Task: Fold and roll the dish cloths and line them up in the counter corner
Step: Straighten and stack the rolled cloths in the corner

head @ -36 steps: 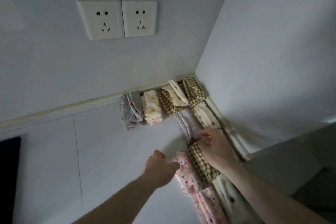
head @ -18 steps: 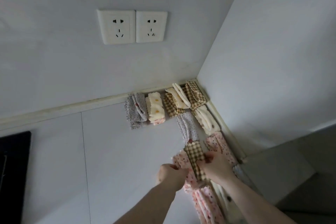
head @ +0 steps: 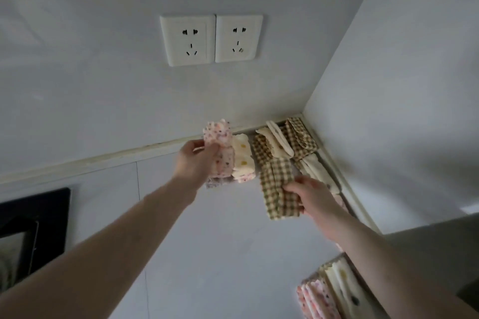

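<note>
My left hand (head: 195, 163) grips a rolled pink floral cloth (head: 219, 147) and holds it up near the back wall, over the grey roll at the left end of the row. My right hand (head: 309, 195) grips a brown checked cloth roll (head: 278, 189) just above the counter, in front of the corner. Several rolled cloths line the corner: a cream one with yellow spots (head: 242, 160), a checked one (head: 261, 149), a cream one (head: 276, 141) and another checked one (head: 300, 137). A cream roll (head: 317, 171) lies along the right wall.
Two white wall sockets (head: 211, 39) sit above the row. A black hob (head: 33, 225) lies at the left edge. Near the bottom right, a pink floral cloth (head: 317, 300) and a cream cloth (head: 343, 285) lie by the right wall. White counter (head: 220, 241) spreads between my arms.
Both hands lifted cloths from the right-wall row and moved up toward the corner. My left hand carried the pink floral roll left to the back row; my right holds the checked roll.
</note>
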